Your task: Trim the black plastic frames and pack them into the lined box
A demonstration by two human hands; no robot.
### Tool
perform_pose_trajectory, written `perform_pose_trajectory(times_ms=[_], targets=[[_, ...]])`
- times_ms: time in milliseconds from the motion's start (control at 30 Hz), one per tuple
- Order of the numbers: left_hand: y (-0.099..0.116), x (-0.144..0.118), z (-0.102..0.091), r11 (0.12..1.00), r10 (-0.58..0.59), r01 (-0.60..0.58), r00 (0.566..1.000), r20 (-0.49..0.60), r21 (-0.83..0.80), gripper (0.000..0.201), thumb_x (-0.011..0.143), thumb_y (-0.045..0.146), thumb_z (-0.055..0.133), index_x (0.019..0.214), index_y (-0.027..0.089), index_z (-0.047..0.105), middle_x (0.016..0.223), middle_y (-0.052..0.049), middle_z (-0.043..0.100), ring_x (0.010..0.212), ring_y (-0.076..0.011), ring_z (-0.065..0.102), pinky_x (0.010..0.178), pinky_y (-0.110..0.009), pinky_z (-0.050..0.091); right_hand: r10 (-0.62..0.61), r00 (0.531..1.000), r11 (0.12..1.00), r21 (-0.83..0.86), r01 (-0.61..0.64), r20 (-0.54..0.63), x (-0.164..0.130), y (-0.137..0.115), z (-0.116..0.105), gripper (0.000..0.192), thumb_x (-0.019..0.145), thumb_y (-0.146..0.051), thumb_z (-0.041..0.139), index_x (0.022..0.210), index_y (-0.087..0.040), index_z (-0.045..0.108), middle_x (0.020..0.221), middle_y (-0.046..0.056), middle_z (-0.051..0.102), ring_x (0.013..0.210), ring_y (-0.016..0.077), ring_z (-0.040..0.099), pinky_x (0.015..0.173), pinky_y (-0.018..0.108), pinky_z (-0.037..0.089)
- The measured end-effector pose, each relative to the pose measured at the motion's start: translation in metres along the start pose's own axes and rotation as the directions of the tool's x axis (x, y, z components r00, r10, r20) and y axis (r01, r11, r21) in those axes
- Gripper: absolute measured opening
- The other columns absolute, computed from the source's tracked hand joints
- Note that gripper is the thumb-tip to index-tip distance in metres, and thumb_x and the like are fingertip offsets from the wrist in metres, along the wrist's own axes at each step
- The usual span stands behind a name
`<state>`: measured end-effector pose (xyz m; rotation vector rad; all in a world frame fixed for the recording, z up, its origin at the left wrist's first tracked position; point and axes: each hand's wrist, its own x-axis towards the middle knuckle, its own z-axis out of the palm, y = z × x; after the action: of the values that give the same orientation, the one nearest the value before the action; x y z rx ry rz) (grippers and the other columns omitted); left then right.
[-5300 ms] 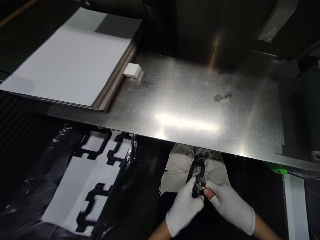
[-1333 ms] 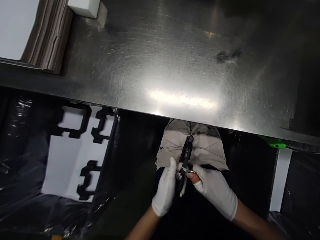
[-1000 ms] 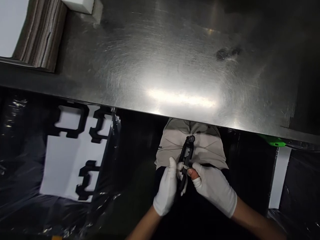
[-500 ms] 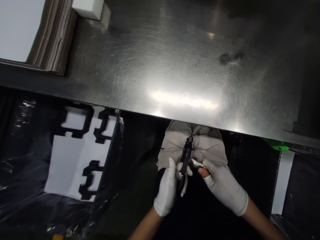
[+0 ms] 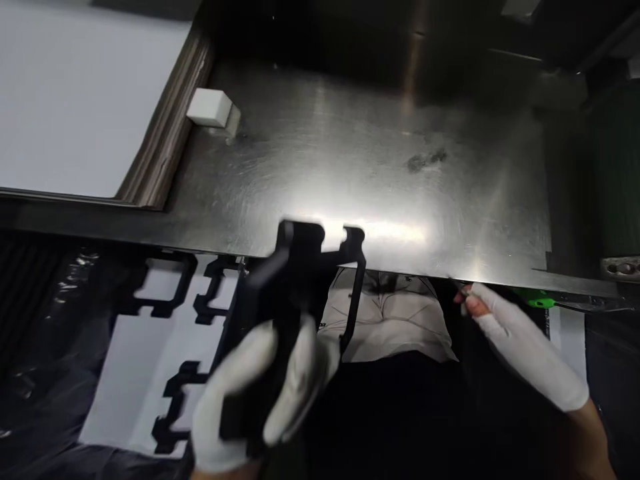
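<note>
My left hand (image 5: 250,393), in a white glove, grips a black plastic frame part (image 5: 300,267) and holds it up close to the camera, blurred, in front of the near edge of the steel table (image 5: 350,173). My right hand (image 5: 520,347), also gloved with one bare fingertip, is off to the right just below the table edge. It pinches a small thin blade (image 5: 457,288). The two hands are well apart. My lap in light trousers (image 5: 395,320) shows between them.
A white block (image 5: 210,109) sits on the table beside a thick stack of white-topped sheets (image 5: 75,107). Lower left, several more black frame parts (image 5: 165,293) lie on a white sheet inside black plastic wrap. A green object (image 5: 537,300) sticks out under the table's right edge.
My left hand has lifted the black part up and left, toward the camera. My right hand has pulled away to the right with the blade. The view has tilted up.
</note>
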<state>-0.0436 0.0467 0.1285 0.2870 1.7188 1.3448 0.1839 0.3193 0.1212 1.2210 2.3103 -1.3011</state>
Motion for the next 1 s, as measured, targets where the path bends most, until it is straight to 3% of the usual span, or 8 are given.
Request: perform_pose_trajectory(times_ms=[100, 167, 233, 300, 433, 533, 867, 1000], targets=[[0.049, 0.058, 0.014, 0.941, 0.080, -0.026, 0.986, 0.145, -0.337, 0.060, 0.115, 0.068, 0.054, 0.071, 0.028, 0.059, 0.034, 0.010, 0.026, 0.026, -0.0109, 0.027, 0.050, -0.032, 0.042, -0.013, 0.968, 0.983, -0.180, -0.034, -0.252, 0.030, -0.021, -0.016, 0.044, 0.121, -0.063, 0.054, 0.097, -0.028, 0.070, 0.077, 0.002, 0.074, 0.065, 0.0236, 0.068, 0.061, 0.034, 0.050], [0.067, 0.094, 0.026, 0.907, 0.122, -0.011, 0.964, 0.238, -0.421, 0.055, 0.119, 0.053, 0.051, 0.074, 0.024, 0.065, 0.036, 0.010, 0.027, 0.028, -0.0089, 0.028, 0.050, -0.027, 0.037, -0.091, 0.938, 0.952, -0.307, -0.017, -0.334, 0.052, -0.036, -0.015, 0.029, 0.123, -0.046, 0.057, 0.115, -0.026, 0.076, 0.089, 0.004, 0.080, 0.074, 0.0246, 0.073, 0.068, 0.034, 0.052], [0.072, 0.121, 0.036, 0.899, 0.118, 0.022, 0.950, 0.290, -0.437, 0.055, 0.121, 0.046, 0.050, 0.076, 0.021, 0.069, 0.037, 0.010, 0.031, 0.030, -0.0088, 0.030, 0.048, -0.025, 0.034, -0.211, 0.930, 0.888, -0.456, 0.053, -0.302, 0.070, -0.049, -0.007, 0.025, 0.123, -0.032, 0.057, 0.134, -0.022, 0.077, 0.110, 0.009, 0.085, 0.087, 0.0256, 0.077, 0.074, 0.034, 0.054], [0.070, 0.135, 0.042, 0.905, 0.092, 0.052, 0.946, 0.312, -0.423, 0.054, 0.121, 0.046, 0.054, 0.077, 0.019, 0.070, 0.039, 0.009, 0.036, 0.031, -0.0088, 0.033, 0.046, -0.024, 0.032, -0.307, 0.936, 0.799, -0.582, 0.153, -0.175, 0.080, -0.061, 0.005, 0.031, 0.125, -0.027, 0.053, 0.145, -0.018, 0.075, 0.128, 0.014, 0.083, 0.095, 0.0257, 0.078, 0.076, 0.034, 0.056], [0.059, 0.139, 0.045, 0.915, 0.078, 0.065, 0.940, 0.332, -0.399, 0.051, 0.120, 0.046, 0.058, 0.080, 0.018, 0.072, 0.040, 0.008, 0.041, 0.032, -0.0089, 0.035, 0.046, -0.023, 0.034, -0.381, 0.922, 0.645, -0.693, 0.322, 0.073, 0.083, -0.077, 0.034, 0.051, 0.132, -0.030, 0.030, 0.154, -0.014, 0.073, 0.130, 0.016, 0.080, 0.099, 0.0260, 0.078, 0.078, 0.035, 0.057], [0.057, 0.136, 0.044, 0.916, 0.084, 0.057, 0.941, 0.328, -0.396, 0.050, 0.120, 0.048, 0.060, 0.082, 0.018, 0.073, 0.040, 0.008, 0.041, 0.032, -0.0091, 0.036, 0.046, -0.023, 0.037, -0.409, 0.901, 0.600, -0.699, 0.388, 0.148, 0.082, -0.082, 0.046, 0.054, 0.132, -0.029, 0.027, 0.162, -0.016, 0.070, 0.130, 0.016, 0.079, 0.102, 0.0270, 0.079, 0.077, 0.036, 0.058], [0.061, 0.131, 0.053, 0.939, 0.032, 0.081, 0.948, 0.318, -0.335, 0.053, 0.119, 0.052, 0.064, 0.079, 0.018, 0.070, 0.040, 0.007, 0.042, 0.032, -0.0091, 0.039, 0.045, -0.023, 0.036, -0.355, 0.931, 0.675, -0.666, 0.317, 0.083, 0.101, -0.080, 0.031, 0.051, 0.132, -0.034, 0.030, 0.155, -0.019, 0.073, 0.125, 0.012, 0.080, 0.092, 0.0236, 0.079, 0.067, 0.035, 0.052], [0.063, 0.128, 0.056, 0.942, -0.002, 0.098, 0.959, 0.285, -0.322, 0.053, 0.119, 0.051, 0.063, 0.078, 0.019, 0.071, 0.040, 0.006, 0.044, 0.033, -0.0092, 0.039, 0.046, -0.023, 0.036, -0.317, 0.949, 0.678, -0.699, 0.228, 0.002, 0.099, -0.082, 0.027, 0.054, 0.131, -0.029, 0.026, 0.154, -0.018, 0.072, 0.126, 0.014, 0.080, 0.095, 0.0260, 0.079, 0.067, 0.037, 0.051]])
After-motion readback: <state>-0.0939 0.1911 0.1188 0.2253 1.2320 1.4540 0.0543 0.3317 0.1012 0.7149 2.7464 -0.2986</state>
